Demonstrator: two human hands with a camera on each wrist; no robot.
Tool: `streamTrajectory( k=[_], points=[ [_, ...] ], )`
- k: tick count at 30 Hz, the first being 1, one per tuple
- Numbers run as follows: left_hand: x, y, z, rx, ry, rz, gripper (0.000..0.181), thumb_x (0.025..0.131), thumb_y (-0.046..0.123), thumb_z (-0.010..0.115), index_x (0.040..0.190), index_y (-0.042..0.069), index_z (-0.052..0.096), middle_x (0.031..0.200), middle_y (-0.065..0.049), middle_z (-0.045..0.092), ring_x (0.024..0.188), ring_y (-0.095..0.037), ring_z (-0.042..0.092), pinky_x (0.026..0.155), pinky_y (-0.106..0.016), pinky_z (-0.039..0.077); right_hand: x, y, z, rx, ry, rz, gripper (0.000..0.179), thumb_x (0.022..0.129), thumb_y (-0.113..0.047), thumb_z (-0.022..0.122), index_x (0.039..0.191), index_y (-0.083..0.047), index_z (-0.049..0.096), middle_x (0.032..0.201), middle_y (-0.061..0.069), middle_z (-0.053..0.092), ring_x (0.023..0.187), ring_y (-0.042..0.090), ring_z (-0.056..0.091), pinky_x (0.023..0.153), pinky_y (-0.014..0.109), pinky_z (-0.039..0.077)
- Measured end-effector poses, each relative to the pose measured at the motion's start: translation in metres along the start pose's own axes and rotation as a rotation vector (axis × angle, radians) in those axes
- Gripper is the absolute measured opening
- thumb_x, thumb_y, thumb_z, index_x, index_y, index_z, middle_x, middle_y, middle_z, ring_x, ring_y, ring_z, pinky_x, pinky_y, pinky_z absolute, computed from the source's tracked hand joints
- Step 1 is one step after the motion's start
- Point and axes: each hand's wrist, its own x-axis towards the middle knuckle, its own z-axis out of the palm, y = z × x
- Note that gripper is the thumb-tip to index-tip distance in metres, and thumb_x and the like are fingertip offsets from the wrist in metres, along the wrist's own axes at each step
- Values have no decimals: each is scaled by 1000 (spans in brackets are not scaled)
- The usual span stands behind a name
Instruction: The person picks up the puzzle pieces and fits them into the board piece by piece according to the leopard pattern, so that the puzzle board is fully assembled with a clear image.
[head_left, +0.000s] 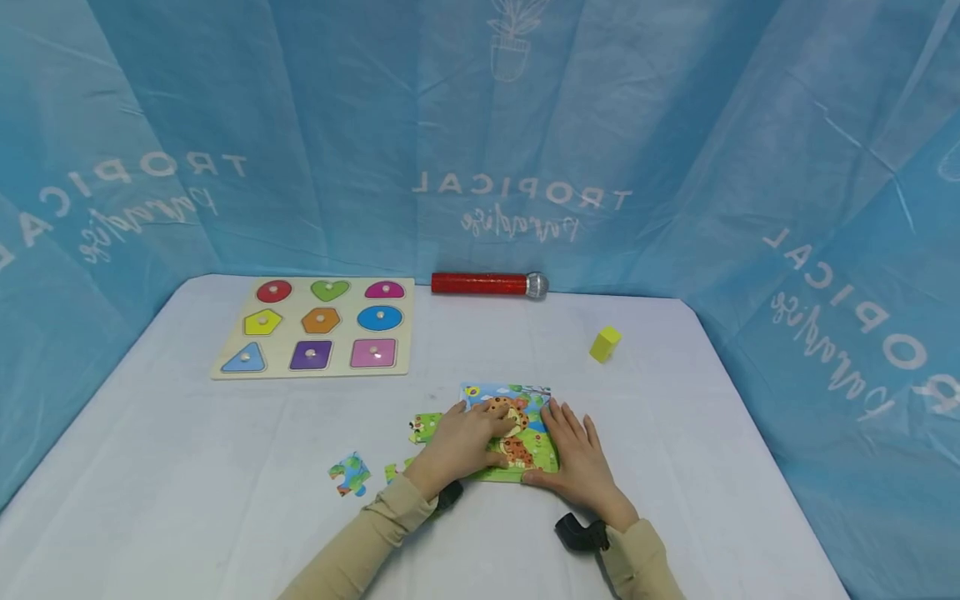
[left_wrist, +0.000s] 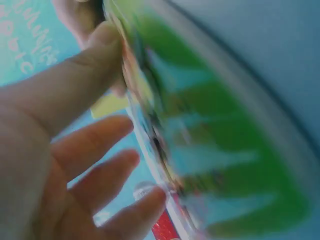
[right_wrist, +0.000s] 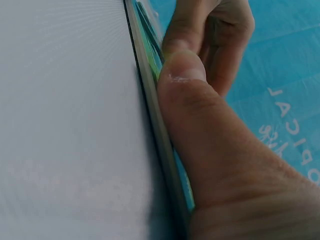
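Observation:
A jigsaw puzzle (head_left: 517, 454) with a spotted cartoon animal on a green and blue ground lies at the middle of the table. My left hand (head_left: 459, 442) reaches over its left part, thumb and fingers spread and touching the picture. Along its right side rests my right hand (head_left: 577, 462), fingers straight, with the thumb at the lower edge. In the right wrist view that thumb (right_wrist: 185, 95) lies against the board's edge. Loose puzzle pieces are left of the board: one piece (head_left: 350, 475) in full sight, another piece (head_left: 424, 427) beside the left hand, and one partly hidden by the left wrist.
A wooden shape board (head_left: 348, 367) with knobbed colored shapes lies at the back left. Behind the puzzle is a red microphone-like stick (head_left: 480, 284) with a silver head. A yellow block (head_left: 604, 343) stands at the right. Blue printed curtains (head_left: 487, 125) surround the white table (head_left: 187, 500).

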Motion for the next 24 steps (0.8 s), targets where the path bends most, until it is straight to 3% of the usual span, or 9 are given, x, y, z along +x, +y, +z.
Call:
streamTrajectory(
  k=[4,7,17,24],
  points=[
    [1,2,2,41,-53,-25,81,86,59,60,151,14,37,159,-6,30,148,-28,27,116,-57,26,0,-2,-1,2,26,-18,108,74,-70,66,153,-6,28,160,15,25,148,37,21,118,58,7],
    [2,2,6,72,-120,-64,85,90,62,51,155,15,24,162,-3,22,151,-25,18,120,-55,18,0,-3,-2,2,42,-37,107,74,-71,65,152,-5,30,159,16,27,147,39,23,117,60,9],
    [7,4,4,47,-254,-82,80,94,60,44,156,17,17,164,0,13,153,-20,7,123,-51,8,0,-2,-2,-5,23,-14,107,74,-67,68,152,-5,29,159,16,25,148,38,22,118,59,8],
    [6,5,2,65,-272,-91,79,95,60,44,156,18,18,164,1,14,152,-19,11,123,-51,11,1,-2,0,-2,14,-5,108,74,-68,67,152,-5,29,159,16,25,148,38,22,118,59,8]
  ],
)
